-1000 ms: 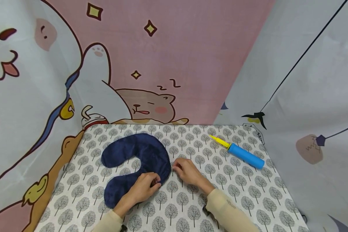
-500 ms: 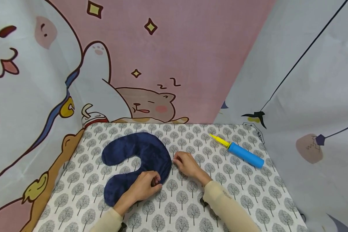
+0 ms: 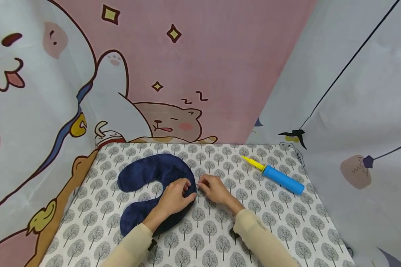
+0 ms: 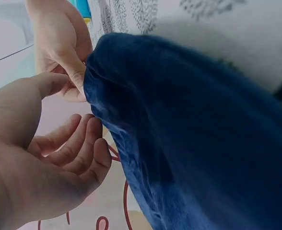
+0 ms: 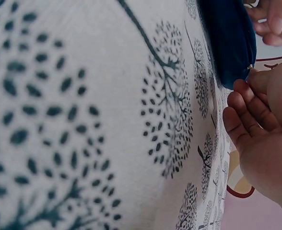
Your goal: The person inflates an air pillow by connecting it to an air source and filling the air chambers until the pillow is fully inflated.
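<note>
The navy neck pillow (image 3: 172, 168) lies flat on the tree-print bench (image 3: 200, 230), its opening facing left. The right hand (image 3: 215, 190) pinches the pillow's outer edge between thumb and finger, while the left hand (image 3: 173, 198) hangs loosely curved over the pillow, its fingers grasping nothing; a pump (image 3: 280, 179) lies well apart.

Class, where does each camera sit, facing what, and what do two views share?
Head: head-worn, facing forward and down at the navy pillow; left hand, right hand, sleeves show.
Left wrist: worn there, facing the pillow; left hand near, right beyond.
Right wrist: worn there, facing along the cloth; right hand near, left beyond.
Both wrist views: pillow, both hands.
</note>
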Demonstrator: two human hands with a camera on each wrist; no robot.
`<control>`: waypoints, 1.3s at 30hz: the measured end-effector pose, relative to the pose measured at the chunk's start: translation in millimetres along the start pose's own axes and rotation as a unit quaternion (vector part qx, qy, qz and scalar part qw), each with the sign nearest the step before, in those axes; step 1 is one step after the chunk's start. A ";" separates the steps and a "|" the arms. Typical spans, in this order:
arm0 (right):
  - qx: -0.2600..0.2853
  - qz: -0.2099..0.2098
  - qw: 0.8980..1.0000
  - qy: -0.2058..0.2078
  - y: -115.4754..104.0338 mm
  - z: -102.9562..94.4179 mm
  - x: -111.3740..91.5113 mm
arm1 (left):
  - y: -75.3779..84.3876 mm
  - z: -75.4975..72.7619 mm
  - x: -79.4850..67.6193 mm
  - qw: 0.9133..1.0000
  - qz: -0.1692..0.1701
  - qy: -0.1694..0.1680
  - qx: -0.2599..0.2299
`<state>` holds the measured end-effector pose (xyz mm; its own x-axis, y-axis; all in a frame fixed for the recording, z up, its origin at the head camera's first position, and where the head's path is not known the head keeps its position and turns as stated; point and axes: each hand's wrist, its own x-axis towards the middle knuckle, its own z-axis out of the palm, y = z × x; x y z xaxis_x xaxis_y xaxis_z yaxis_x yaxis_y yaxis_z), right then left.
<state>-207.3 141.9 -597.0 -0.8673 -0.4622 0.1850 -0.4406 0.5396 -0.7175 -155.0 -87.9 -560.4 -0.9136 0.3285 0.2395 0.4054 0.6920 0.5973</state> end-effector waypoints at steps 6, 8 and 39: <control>0.006 0.008 1.000 -0.002 0.5 1.1 -0.2 | -1.6 6.5 11.6 0.999 -0.033 -0.003 0.014; 0.002 0.009 1.000 -0.001 -0.2 -0.1 -0.2 | -2.5 8.3 15.6 0.999 -0.042 -0.004 0.019; -0.030 -0.041 0.998 0.042 -7.3 -11.1 -1.2 | -7.7 13.5 18.7 0.999 0.003 -0.029 -0.035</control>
<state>-205.6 146.3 -584.5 -0.8430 -0.4468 0.2993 -0.5218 0.5448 -0.6564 -174.9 -78.4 -570.8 -0.9070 0.3710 0.1995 0.4061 0.6445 0.6478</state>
